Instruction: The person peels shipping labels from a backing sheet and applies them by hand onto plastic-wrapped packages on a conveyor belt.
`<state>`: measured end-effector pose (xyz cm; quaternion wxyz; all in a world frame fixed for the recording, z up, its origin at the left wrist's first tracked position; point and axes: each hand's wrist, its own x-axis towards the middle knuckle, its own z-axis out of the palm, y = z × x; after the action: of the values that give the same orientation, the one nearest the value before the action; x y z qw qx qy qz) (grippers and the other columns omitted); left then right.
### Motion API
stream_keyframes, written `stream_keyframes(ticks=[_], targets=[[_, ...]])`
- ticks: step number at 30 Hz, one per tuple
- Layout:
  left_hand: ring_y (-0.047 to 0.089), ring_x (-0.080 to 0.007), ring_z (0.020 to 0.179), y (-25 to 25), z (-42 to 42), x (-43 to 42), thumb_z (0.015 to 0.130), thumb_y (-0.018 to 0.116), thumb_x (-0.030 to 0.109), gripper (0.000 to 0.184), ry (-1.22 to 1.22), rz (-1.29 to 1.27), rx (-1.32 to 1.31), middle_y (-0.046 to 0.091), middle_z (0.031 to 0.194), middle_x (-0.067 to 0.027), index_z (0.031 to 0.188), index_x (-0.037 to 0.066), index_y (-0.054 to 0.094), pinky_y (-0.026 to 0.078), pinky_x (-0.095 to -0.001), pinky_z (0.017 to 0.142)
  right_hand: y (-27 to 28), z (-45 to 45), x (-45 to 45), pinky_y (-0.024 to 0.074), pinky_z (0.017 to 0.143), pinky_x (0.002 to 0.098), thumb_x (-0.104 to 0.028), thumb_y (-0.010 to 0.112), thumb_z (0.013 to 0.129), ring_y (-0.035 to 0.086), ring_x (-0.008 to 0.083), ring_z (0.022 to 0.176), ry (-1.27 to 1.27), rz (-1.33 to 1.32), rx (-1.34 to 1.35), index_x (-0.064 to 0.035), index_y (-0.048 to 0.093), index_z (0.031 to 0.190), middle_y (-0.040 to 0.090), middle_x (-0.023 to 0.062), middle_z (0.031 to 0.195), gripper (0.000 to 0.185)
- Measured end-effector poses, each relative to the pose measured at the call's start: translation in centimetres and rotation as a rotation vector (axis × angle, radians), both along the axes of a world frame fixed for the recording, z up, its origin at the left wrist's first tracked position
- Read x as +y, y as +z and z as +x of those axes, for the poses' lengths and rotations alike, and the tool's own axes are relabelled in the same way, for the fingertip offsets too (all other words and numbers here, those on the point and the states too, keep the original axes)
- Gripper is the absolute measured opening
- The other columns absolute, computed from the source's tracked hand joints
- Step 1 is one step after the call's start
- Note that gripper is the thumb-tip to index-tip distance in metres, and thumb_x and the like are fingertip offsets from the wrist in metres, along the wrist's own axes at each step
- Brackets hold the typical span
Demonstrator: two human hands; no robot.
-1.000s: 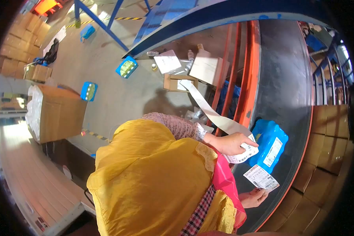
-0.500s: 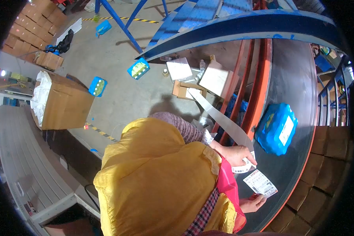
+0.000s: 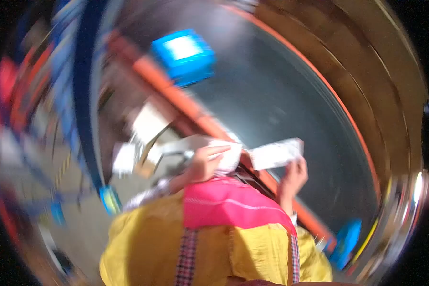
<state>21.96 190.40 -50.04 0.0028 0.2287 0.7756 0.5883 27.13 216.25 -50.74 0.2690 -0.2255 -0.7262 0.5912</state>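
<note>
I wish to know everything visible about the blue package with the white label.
The blue package looks boxy, wrapped in shiny plastic. Its white label is too blurred to read. It rests on the dark belt, by the orange rail; contact is unclear. Neither left hand nor right hand touches it.

Yellow garment (image 3: 152,248) worn, loosely cut, creased. Pink panel (image 3: 233,202) seen across its upper part, crossed by a thin pale line. Two checked straps (image 3: 187,255) set below the panel, patterned in dark, pink and white. Left arm covered by a pale patterned sleeve (image 3: 148,194), blurred. Right wrist edged by a whitish cuff (image 3: 294,219). Fine print on the fabric blurred by motion.
</note>
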Motion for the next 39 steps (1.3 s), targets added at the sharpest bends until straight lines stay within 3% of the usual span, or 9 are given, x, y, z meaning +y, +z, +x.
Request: stream_keyframes(ticks=[3,6,9,11,15,24,29,33,39], targets=[[0.062,-0.0230,0.096,-0.6,-1.2,2.5,0.082,0.053,0.004,0.028,0.015,-0.207,-0.111,0.066,0.101,-0.0166,0.106,-0.004,0.062,0.045,-0.0308,0.086,-1.8,0.8,1.5,0.0454,0.078,0.0254,-0.001,0.052,0.085,0.055,0.0112,0.088,-0.015,-0.327,0.206,0.0054,0.058,0.107,0.061,0.0046,0.096,0.023],[0.059,-0.0157,0.088,-2.5,-2.6,5.4,0.084,0.052,0.003,0.027,-0.023,-0.061,-0.458,0.065,0.100,-0.0126,0.109,-0.005,0.062,0.045,-0.0271,0.080,-5.7,2.1,4.2,0.0473,0.077,0.0255,-0.003,0.052,0.086,0.057,0.0106,0.088,-0.152,-0.230,0.115,0.0056,0.057,0.109,0.062,0.0065,0.097,0.024],[0.046,-0.0061,0.063,-5.2,-2.6,12.3,0.086,0.051,0.005,0.026,-0.141,-0.052,-0.283,0.059,0.078,-0.0018,0.108,-0.004,0.062,0.037,-0.0224,0.054,-7.2,4.2,10.2,0.0479,0.069,0.0225,-0.006,0.055,0.087,0.057,0.0084,0.080,-0.233,-0.352,0.097,0.0025,0.056,0.113,0.062,0.0038,0.092,0.027],[0.050,-0.0074,0.068,0.5,-4.9,1.3,0.087,0.052,0.006,0.026,-0.203,-0.105,-0.424,0.061,0.083,-0.0042,0.109,-0.004,0.062,0.042,-0.0227,0.059,-1.4,4.1,-0.5,0.0479,0.071,0.0224,-0.007,0.055,0.087,0.058,0.0081,0.082,-0.331,-0.203,0.033,0.0038,0.055,0.113,0.063,0.0038,0.093,0.028],[0.059,-0.0147,0.086,-0.1,-4.4,5.5,0.088,0.055,0.006,0.026,-0.388,-0.128,-0.429,0.064,0.098,-0.0123,0.111,-0.005,0.061,0.046,-0.0273,0.077,-3.7,8.0,4.7,0.0483,0.073,0.0232,-0.006,0.055,0.086,0.059,0.0083,0.083,-0.508,-0.159,0.028,0.0037,0.055,0.113,0.063,0.0042,0.093,0.029],[0.057,-0.0107,0.076,1.5,-6.8,1.2,0.087,0.059,0.009,0.027,-0.520,-0.132,-0.402,0.065,0.089,-0.0090,0.110,-0.005,0.061,0.046,-0.0239,0.067,3.1,14.2,8.1,0.0476,0.062,0.0301,-0.011,0.062,0.075,0.059,0.0154,0.066,-1.053,0.151,-0.111,-0.0024,0.061,0.106,0.062,0.0099,0.073,0.033],[0.046,-0.0045,0.059,2.6,-4.5,3.9,0.087,0.059,0.009,0.026,-0.503,-0.114,-0.433,0.061,0.075,-0.0020,0.110,-0.004,0.062,0.037,-0.0201,0.052,1.7,17.8,22.5,0.0464,0.083,0.0413,-0.013,0.063,0.073,0.060,0.0363,0.094,-1.166,0.391,-0.168,0.0012,0.058,0.107,0.063,0.0224,0.097,0.037],[0.044,-0.0033,0.056,2.5,-4.0,5.9,0.087,0.059,0.008,0.025,-0.498,-0.091,-0.467,0.057,0.067,0.0017,0.109,-0.004,0.062,0.034,-0.0197,0.050,1.7,17.8,31.8,0.0449,0.087,0.0399,-0.013,0.065,0.072,0.057,0.0346,0.101,-1.291,0.494,-0.308,0.0022,0.056,0.110,0.059,0.0231,0.106,0.042],[0.042,-0.0029,0.053,1.2,-4.9,6.2,0.087,0.058,0.007,0.025,-0.447,-0.090,-0.486,0.054,0.065,0.0031,0.110,-0.003,0.062,0.032,-0.0193,0.048,0.4,16.6,34.8,0.0453,0.086,0.0399,-0.013,0.072,0.068,0.053,0.0351,0.106,-1.299,0.518,-0.808,-0.0016,0.035,0.133,0.055,0.0174,0.116,0.076]])
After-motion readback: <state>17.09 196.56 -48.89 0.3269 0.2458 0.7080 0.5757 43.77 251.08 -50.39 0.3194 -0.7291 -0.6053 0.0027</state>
